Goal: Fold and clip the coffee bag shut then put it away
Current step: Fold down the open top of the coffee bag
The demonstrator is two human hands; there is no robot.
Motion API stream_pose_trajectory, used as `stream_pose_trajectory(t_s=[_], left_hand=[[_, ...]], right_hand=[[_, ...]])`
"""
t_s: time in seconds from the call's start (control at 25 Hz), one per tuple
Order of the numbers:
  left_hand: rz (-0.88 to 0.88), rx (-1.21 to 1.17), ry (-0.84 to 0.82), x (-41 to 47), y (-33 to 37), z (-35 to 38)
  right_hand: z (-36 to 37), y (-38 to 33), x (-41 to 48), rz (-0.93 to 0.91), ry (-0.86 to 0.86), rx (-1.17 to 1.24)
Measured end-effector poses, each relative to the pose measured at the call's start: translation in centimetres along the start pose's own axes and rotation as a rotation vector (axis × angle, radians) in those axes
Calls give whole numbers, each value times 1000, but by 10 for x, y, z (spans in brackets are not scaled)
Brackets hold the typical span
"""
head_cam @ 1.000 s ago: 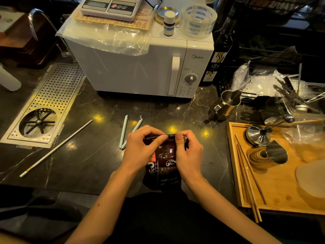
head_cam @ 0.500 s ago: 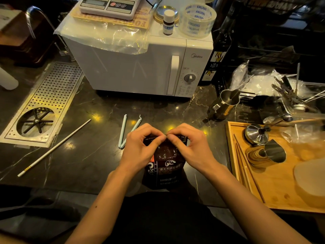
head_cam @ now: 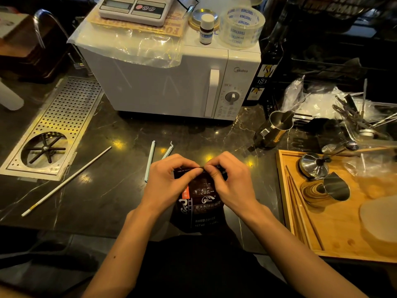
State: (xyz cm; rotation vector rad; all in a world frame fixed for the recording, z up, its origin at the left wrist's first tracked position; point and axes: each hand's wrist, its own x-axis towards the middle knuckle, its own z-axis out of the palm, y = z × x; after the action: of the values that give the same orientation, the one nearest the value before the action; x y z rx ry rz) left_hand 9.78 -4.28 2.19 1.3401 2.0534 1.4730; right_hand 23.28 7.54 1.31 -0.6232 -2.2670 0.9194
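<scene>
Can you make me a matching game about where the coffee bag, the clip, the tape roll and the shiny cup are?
Things:
1 coffee bag
2 clip
3 tape roll
4 shiny cup

Places:
A on the wooden tray
B on top of the microwave
C pinched by the left hand and right hand
D open on the counter, left of the hands

Pairs: 1-C, 2-D, 3-B, 4-A

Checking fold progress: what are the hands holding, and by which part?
Both the left hand and right hand pinch the dark glossy coffee bag by its top edge.
</scene>
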Motion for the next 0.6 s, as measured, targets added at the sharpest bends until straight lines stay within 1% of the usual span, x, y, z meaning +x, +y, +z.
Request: stream_pose_trajectory(t_s=[0.12, 0.24, 0.36, 0.48, 0.6], left_hand=[[-1, -17, -20, 1, -2, -5], [18, -17, -28, 2, 0, -6], [-20, -30, -26, 3, -1, -10], [-49, -43, -39, -1, -5, -16], [-57, -43, -42, -1, -7, -17]], right_hand=[[-9, 3, 0, -31, -23, 25], [-11, 4, 1, 1, 19, 51], [-11, 3, 1, 30, 16, 67], [-19, 3, 4, 54, -53, 112], [-25, 4, 7, 17, -127, 94]])
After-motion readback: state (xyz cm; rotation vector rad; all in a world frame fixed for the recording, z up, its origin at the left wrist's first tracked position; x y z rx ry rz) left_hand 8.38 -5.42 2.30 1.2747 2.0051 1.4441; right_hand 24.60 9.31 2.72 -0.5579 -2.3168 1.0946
